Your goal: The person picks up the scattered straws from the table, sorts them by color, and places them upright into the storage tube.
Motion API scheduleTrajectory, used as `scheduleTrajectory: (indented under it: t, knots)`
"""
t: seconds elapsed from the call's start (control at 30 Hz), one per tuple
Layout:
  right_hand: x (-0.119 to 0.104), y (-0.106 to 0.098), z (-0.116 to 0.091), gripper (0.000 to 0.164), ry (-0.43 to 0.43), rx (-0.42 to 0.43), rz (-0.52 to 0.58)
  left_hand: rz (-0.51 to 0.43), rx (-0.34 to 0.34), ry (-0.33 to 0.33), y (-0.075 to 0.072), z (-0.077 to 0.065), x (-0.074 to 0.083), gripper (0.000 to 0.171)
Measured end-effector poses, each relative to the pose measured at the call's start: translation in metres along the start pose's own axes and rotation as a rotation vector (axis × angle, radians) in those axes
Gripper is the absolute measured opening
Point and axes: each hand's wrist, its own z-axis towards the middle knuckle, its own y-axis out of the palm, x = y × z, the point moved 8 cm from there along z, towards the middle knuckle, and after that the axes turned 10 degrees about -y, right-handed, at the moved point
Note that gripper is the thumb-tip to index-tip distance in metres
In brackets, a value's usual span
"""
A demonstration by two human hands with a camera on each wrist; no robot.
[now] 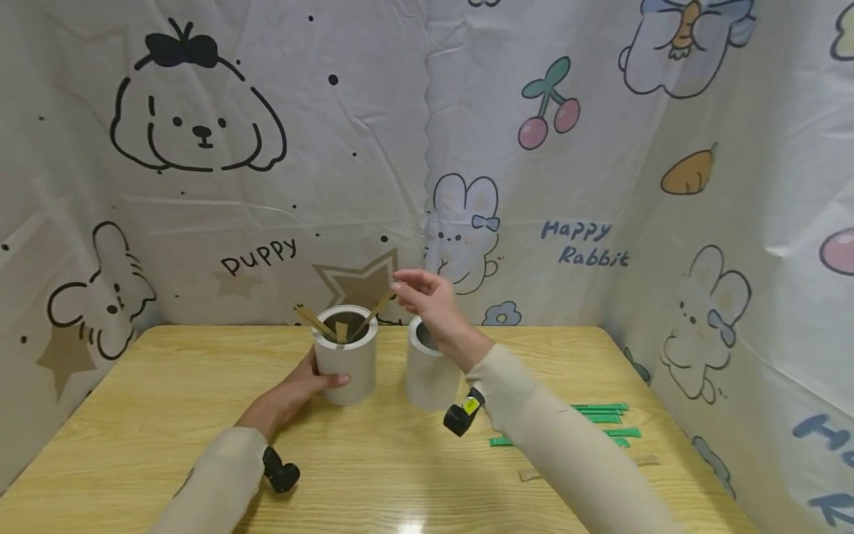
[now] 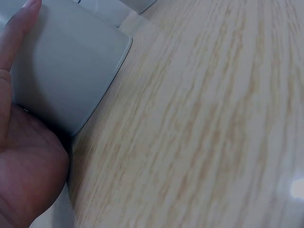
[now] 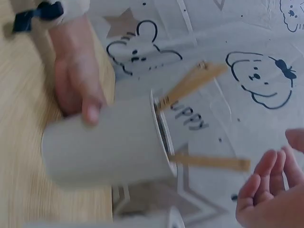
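Observation:
My left hand [image 1: 296, 389] grips a white cylindrical canister [image 1: 347, 374] on the table, thumb across its near side and the other fingers hidden behind it. Several slim brown stick packets [image 1: 313, 320] lean out of its open top. Over the right of that canister is my right hand [image 1: 430, 300], its fingertips close to the top end of one brown packet [image 3: 209, 162]. In the right wrist view a gap shows between thumb and fingers, and the packet's end stands just apart from them. A second white canister [image 1: 427, 378] stands to the right, partly behind my right wrist.
Several green stick packets [image 1: 620, 432] lie on the wooden table [image 1: 373, 475] at the right, partly covered by my right forearm. A brown stick packet [image 1: 647, 460] lies nearer, crossed by the sleeve. A printed cloth [image 1: 367, 148] hangs behind and around the table.

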Motion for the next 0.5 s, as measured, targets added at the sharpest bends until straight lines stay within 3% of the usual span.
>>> scheduleTrajectory:
  t: [0.17,0.5]
  knots:
    - [0.0,-0.031,-0.014,0.026,0.022,-0.106,-0.115,0.003,-0.001,-0.002,0.0,-0.001,0.0,0.108]
    - [0.011,-0.099,-0.057,0.037,0.005,-0.275,-0.272,-0.002,-0.004,-0.002,0.0,-0.001,0.001,0.109]
